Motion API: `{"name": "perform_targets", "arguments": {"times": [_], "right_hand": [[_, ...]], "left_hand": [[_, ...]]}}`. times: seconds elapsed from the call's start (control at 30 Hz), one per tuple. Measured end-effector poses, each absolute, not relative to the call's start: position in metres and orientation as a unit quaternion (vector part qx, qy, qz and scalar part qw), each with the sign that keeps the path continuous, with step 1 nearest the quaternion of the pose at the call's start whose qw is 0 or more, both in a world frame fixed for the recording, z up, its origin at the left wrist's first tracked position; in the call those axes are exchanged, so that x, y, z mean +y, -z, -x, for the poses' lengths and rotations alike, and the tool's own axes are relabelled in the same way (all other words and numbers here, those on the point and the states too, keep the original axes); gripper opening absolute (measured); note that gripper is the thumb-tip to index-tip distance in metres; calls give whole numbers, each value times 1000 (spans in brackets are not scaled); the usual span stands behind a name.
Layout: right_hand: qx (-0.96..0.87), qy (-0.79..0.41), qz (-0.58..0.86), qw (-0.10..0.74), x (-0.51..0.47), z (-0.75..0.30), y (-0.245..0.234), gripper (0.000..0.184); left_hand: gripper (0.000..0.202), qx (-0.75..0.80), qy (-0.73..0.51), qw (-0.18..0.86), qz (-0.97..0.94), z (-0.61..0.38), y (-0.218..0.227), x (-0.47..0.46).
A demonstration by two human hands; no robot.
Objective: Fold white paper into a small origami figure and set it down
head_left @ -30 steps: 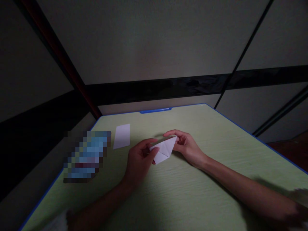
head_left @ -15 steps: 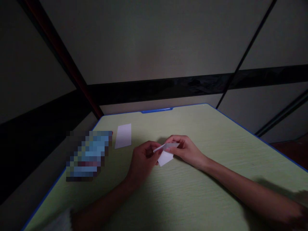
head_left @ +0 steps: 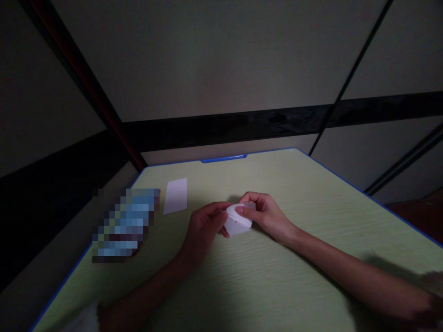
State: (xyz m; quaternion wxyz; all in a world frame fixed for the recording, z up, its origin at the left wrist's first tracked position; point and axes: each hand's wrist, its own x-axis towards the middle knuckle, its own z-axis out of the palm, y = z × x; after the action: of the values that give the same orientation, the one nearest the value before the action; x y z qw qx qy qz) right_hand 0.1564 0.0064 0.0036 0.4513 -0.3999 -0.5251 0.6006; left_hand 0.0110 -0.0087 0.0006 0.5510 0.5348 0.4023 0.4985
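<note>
Head view looked down on one pale green worktop (head_left: 284, 281) with a thin blue rim. Two bare hands met near its middle, a little toward the far edge. Between them sat one small folded piece of white paper (head_left: 236, 224). Whether its lower edge touched the worktop or hung just above it could not be told in the dim light.

The left hand (head_left: 203, 229) came in from the near left corner. Its grip was pressed together on the paper's left side, thumb and forefinger pinching it. The right hand (head_left: 269, 216) reached in from the near right corner. Its grip was likewise closed on the same paper, the thumb (head_left: 241, 210) lying across the top front and the other fingers curled behind. Both hands held that one thing, and neither touched anything else.

Two more things lay on the worktop toward the far left corner. One flat white rectangular slip of paper (head_left: 175, 196) lay by itself, to the left of the hands and well apart from them. Just beside it, against the left edge, was one blurred patch of blue and dark colours (head_left: 122, 224), whose nature could not be told. One blue tab (head_left: 224, 158) sat on the middle of the far edge.
</note>
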Motion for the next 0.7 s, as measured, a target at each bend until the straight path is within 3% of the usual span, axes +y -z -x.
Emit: {"name": "perform_targets", "arguments": {"times": [0.23, 0.7], "right_hand": [[-498, -601, 388, 490, 9, -157, -2, 27], [-583, -528, 376, 490, 7, -156, 2, 13]], "left_hand": [[31, 404, -473, 579, -527, -12, -1, -8], [12, 462, -460, 562, -509, -15, 1, -5]]}}
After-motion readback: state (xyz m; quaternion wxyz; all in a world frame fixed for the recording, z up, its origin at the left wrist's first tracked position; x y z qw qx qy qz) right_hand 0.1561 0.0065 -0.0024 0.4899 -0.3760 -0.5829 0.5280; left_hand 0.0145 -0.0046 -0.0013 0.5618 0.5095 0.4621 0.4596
